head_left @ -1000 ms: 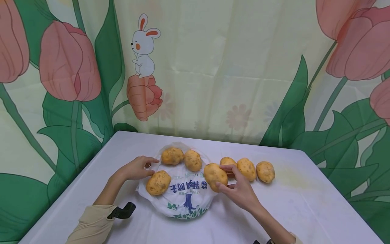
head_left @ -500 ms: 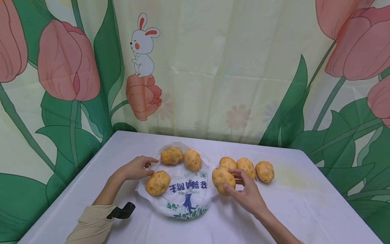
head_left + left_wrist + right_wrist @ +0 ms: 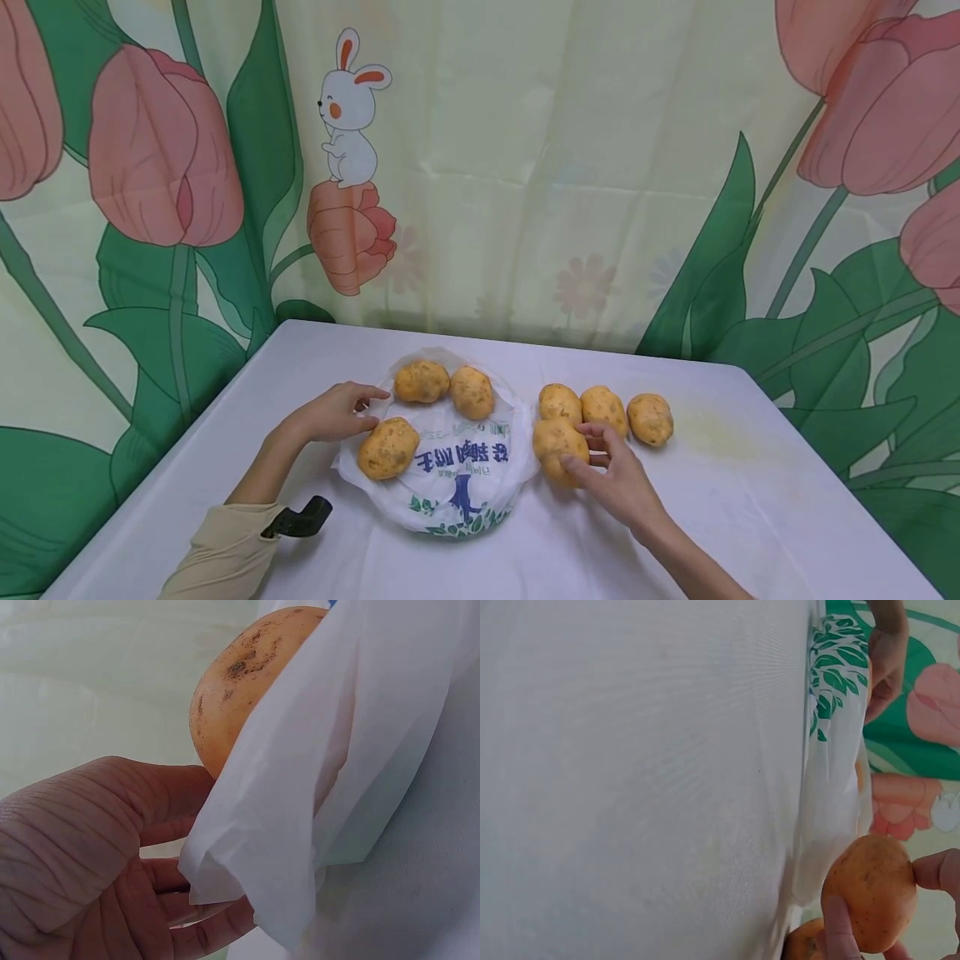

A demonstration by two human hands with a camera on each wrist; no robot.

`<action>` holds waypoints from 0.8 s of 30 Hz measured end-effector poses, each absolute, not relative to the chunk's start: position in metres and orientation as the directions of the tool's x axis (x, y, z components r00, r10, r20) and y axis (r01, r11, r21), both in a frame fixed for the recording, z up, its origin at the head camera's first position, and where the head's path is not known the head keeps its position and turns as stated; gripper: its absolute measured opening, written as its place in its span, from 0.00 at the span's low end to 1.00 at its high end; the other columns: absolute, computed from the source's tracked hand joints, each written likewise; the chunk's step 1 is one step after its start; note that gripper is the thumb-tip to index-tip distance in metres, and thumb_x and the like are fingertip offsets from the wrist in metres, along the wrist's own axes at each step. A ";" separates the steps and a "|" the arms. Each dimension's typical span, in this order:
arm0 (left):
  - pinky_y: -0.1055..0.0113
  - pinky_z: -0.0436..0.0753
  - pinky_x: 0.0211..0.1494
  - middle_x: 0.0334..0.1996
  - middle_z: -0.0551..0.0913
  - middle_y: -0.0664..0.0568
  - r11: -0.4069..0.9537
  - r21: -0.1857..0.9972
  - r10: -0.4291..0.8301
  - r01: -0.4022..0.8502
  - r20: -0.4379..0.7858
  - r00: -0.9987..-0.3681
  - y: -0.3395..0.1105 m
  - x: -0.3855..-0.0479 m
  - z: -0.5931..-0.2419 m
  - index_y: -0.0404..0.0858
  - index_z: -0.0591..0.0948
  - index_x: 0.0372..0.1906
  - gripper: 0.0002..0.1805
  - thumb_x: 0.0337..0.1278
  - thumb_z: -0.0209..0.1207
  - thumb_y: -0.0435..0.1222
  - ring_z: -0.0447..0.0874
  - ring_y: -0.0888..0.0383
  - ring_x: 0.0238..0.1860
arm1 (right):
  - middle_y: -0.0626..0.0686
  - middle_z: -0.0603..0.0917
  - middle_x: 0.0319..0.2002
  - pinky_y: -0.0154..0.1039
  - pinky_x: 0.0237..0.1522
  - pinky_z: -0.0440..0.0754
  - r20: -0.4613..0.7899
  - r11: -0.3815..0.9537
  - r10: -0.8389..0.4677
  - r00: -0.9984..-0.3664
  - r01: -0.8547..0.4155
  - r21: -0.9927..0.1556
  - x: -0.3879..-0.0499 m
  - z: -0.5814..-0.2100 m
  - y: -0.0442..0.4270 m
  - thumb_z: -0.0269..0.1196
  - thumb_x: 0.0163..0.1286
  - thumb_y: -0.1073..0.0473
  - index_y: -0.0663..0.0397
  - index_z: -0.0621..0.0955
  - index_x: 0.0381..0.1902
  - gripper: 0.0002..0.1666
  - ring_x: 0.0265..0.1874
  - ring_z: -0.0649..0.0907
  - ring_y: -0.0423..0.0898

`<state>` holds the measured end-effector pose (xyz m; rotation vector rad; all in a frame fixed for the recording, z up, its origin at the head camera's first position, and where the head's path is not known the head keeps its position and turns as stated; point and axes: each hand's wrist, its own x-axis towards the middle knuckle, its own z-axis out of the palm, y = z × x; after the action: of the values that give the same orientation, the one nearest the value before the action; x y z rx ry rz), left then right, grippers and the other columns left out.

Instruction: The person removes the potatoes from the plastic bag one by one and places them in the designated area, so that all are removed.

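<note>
Potato (image 3: 557, 450) in the right hand (image 3: 618, 479): the thumb and fingers pinch it from its right side, just right of the bag (image 3: 480, 504) and on the near side of a row of three potatoes (image 3: 604, 410). From the head view it overlaps the row's left one; whether they touch, I cannot tell. The row's left two sit side by side, the third just right of them.

The bag, white with blue print and green leaves, spreads over the table (image 3: 720, 500). Three more potatoes (image 3: 388, 448) sit within its outline, two at the far side and one at the left; whether inside or on top is unclear.

The left hand (image 3: 333, 414) is at the bag's left edge, fingers bent and thumb apart from them. In the left wrist view the plastic covers its fingertips, so I cannot tell whether it grips.
</note>
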<state>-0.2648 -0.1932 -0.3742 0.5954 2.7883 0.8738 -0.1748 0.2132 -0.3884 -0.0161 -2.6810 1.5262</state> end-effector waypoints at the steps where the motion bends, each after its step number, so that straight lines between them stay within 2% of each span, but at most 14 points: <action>1: 0.53 0.85 0.52 0.52 0.84 0.40 0.751 0.576 0.415 0.322 -0.033 -0.909 -0.193 -0.265 -0.374 0.29 0.79 0.64 0.26 0.62 0.65 0.33 0.79 0.49 0.48 | 0.63 0.78 0.60 0.43 0.44 0.86 0.033 0.504 0.036 -0.999 -0.011 -0.864 -0.175 -0.389 0.213 0.70 0.68 0.52 0.56 0.72 0.65 0.33 0.55 0.82 0.57; 9: 0.53 0.85 0.52 0.53 0.84 0.39 0.750 0.575 0.416 0.325 -0.030 -0.909 -0.193 -0.266 -0.375 0.29 0.79 0.64 0.26 0.61 0.65 0.33 0.79 0.49 0.48 | 0.67 0.74 0.63 0.45 0.44 0.87 -0.047 0.441 0.037 -0.998 0.058 -0.896 -0.173 -0.393 0.213 0.68 0.70 0.54 0.59 0.69 0.66 0.33 0.55 0.81 0.58; 24: 0.54 0.85 0.51 0.52 0.84 0.40 0.749 0.580 0.415 0.320 -0.034 -0.909 -0.194 -0.265 -0.375 0.29 0.79 0.64 0.26 0.61 0.65 0.32 0.79 0.49 0.48 | 0.70 0.69 0.64 0.45 0.47 0.86 -0.122 0.446 0.058 -0.991 0.135 -0.885 -0.176 -0.397 0.211 0.66 0.73 0.52 0.61 0.64 0.67 0.35 0.62 0.75 0.65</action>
<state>-0.2652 -0.1935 -0.3746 0.5900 2.7853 0.8797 -0.1758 0.2112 -0.3972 -0.1829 -2.7330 1.6837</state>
